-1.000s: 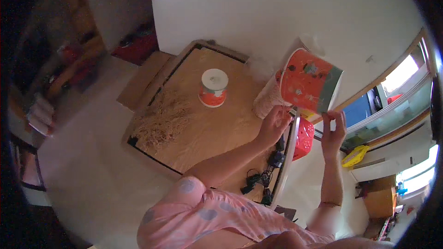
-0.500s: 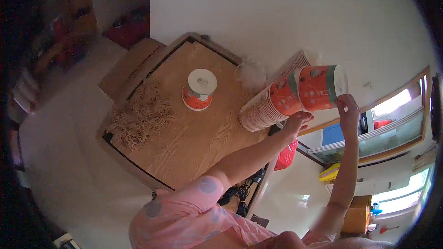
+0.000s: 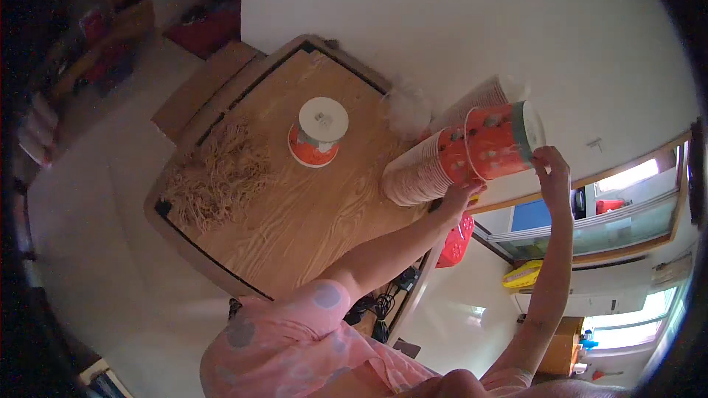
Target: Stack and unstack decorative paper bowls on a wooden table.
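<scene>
Apparently one lidded cup (image 3: 318, 133) already stood mid-surface (image 3: 310, 214); the right hand (image 3: 552, 169) fingers pinched the top cup (image 3: 501, 140), the left hand (image 3: 459, 197) fingers gripped the stack (image 3: 420, 173) at the surface's far right edge.

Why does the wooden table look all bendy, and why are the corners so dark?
In the head view, the fisheye lens curves the brown wooden table edges and blackens the rim; the windows at lower right glare white, and the orange paper cup between the left hand and right hand looks slightly soft.
</scene>
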`<move>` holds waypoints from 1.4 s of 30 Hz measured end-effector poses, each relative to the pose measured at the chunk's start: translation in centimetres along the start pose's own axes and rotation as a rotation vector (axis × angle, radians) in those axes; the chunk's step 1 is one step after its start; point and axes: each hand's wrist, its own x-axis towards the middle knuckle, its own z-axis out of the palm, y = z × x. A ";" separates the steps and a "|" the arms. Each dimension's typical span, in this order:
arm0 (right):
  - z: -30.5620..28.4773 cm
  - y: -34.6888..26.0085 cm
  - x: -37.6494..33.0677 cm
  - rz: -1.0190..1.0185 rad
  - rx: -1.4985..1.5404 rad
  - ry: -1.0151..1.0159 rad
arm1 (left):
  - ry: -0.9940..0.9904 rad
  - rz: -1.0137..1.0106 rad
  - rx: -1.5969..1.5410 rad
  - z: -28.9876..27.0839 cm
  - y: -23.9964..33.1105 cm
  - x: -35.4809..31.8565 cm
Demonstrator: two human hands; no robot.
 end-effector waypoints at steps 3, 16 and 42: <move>0.5 -0.1 0.3 -0.042 -0.006 -0.033 | -0.007 0.045 0.003 -0.9 -0.1 -0.3; 2.8 0.8 0.5 -0.080 -0.031 -0.086 | 0.046 0.049 0.136 -2.4 0.6 -1.2; 4.5 0.8 2.0 -0.230 -0.242 -0.120 | 0.081 0.048 0.137 -4.3 -0.2 -1.0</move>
